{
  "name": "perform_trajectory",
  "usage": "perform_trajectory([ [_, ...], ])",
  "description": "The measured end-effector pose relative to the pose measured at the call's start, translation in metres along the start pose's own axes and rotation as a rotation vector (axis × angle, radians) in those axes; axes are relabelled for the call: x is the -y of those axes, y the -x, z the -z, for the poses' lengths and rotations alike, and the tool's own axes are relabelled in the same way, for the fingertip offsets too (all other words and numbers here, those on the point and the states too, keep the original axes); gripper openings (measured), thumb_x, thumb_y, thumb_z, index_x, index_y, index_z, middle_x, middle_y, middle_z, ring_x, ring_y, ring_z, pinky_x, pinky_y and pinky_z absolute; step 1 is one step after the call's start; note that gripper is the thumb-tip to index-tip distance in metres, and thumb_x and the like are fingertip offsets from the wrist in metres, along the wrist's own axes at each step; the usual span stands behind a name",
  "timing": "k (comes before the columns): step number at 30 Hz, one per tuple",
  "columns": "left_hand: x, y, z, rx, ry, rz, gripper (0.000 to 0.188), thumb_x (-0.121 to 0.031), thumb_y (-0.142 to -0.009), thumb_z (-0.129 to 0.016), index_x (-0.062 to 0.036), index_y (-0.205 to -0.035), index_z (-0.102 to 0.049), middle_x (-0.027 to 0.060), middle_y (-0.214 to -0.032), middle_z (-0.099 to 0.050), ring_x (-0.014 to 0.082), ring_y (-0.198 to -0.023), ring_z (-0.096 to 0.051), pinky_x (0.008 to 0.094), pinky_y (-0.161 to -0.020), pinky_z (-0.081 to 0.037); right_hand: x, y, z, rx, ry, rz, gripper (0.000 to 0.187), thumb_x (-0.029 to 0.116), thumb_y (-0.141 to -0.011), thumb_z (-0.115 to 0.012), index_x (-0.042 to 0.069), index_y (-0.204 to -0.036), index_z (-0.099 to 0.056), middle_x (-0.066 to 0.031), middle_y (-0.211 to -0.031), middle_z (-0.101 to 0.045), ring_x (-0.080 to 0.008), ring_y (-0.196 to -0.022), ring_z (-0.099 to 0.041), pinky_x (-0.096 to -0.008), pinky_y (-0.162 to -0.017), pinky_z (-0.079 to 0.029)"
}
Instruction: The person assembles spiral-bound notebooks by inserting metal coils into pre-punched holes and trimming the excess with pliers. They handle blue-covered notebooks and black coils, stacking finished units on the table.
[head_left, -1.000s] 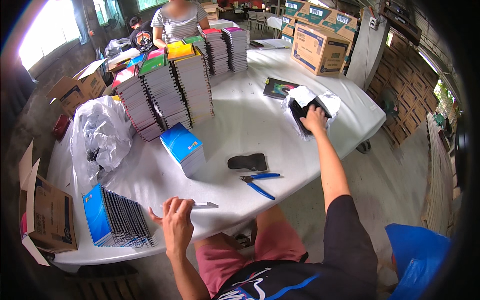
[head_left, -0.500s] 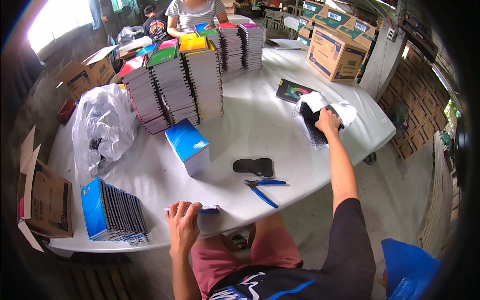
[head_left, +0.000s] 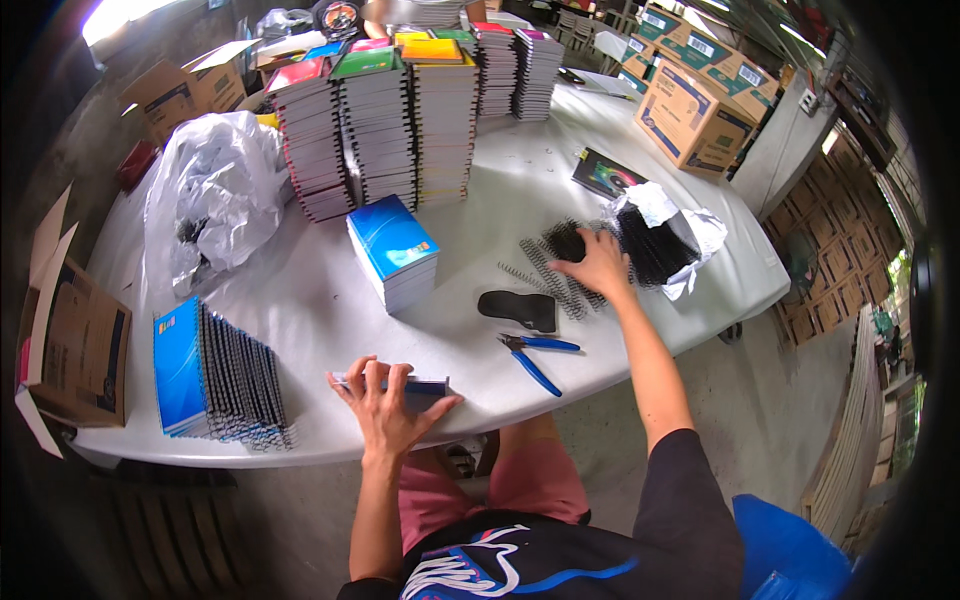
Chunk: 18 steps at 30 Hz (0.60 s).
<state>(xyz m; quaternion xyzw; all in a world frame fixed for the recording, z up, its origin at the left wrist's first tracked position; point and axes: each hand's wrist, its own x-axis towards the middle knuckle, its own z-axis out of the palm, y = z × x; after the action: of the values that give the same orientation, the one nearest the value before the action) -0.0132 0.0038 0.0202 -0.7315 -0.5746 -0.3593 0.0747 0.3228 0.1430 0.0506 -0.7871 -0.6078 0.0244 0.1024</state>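
My left hand (head_left: 385,405) grips a thin notebook (head_left: 428,386) standing on its edge by the table's front, fingers over its top. My right hand (head_left: 600,265) is spread over loose black spiral binding coils (head_left: 560,268) on the table, its fingers apart. Beside it, more black coils (head_left: 655,248) lie in an opened white wrapping (head_left: 706,235). Nearer me are a flat black pad (head_left: 517,310) and blue-handled cutting pliers (head_left: 540,360). A stack of blue-covered notebooks (head_left: 393,245) stands in mid-table. Coil-bound blue notebooks (head_left: 182,370) lean in a row at the left.
Tall stacks of coil-bound notebooks (head_left: 440,130) stand at the back, with a person (head_left: 425,12) behind them. A clear plastic bag (head_left: 215,200) and open cartons (head_left: 80,345) are at the left. A black packet (head_left: 607,173) and a closed carton (head_left: 695,118) sit at the right.
My right hand has moved left from the white wrapping, and loose coils now lie under it on the table. My left hand remains on the notebook. The view has shifted slightly.
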Motion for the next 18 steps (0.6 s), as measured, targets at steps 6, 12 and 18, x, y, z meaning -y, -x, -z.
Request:
perform_trajectory([
  [6, -0.007, -0.002, -0.020, -0.161, -0.074, 0.093, 0.054, -0.048, -0.050, -0.079, -0.0109, -0.074, -0.049, 0.0088, -0.092, -0.045, 0.0296, -0.101, -0.041, 0.0494, -0.086, -0.027, 0.046, 0.012, -0.035, -0.225, 0.127, 0.211, 0.055, 0.033, -0.072, -0.067, 0.009, -0.119, -0.054, -0.0159, -0.119, -0.046, -0.0326, -0.114, -0.044, -0.0522, -0.090, -0.037],
  [12, -0.005, 0.003, -0.019, -0.107, -0.055, 0.094, 0.041, -0.044, -0.052, -0.076, -0.0147, -0.072, -0.056, 0.0019, -0.101, -0.049, 0.0275, -0.103, -0.041, 0.0560, -0.086, -0.025, 0.033, -0.011, -0.051, -0.182, 0.369, 0.335, 0.020, 0.012, -0.082, -0.052, 0.008, -0.097, -0.064, -0.0124, -0.103, -0.055, -0.0299, -0.101, -0.054, -0.0456, -0.081, -0.044],
  [18, -0.002, -0.003, -0.017, -0.131, 0.026, 0.059, 0.040, -0.046, -0.055, -0.075, -0.0145, -0.070, -0.056, 0.0004, -0.092, -0.050, 0.0274, -0.100, -0.043, 0.0569, -0.085, -0.028, 0.010, -0.002, -0.034, -0.206, 0.101, 0.273, 0.033, 0.013, -0.076, -0.064, 0.010, -0.108, -0.059, -0.0131, -0.109, -0.052, -0.0327, -0.102, -0.052, -0.0459, -0.084, -0.044],
])
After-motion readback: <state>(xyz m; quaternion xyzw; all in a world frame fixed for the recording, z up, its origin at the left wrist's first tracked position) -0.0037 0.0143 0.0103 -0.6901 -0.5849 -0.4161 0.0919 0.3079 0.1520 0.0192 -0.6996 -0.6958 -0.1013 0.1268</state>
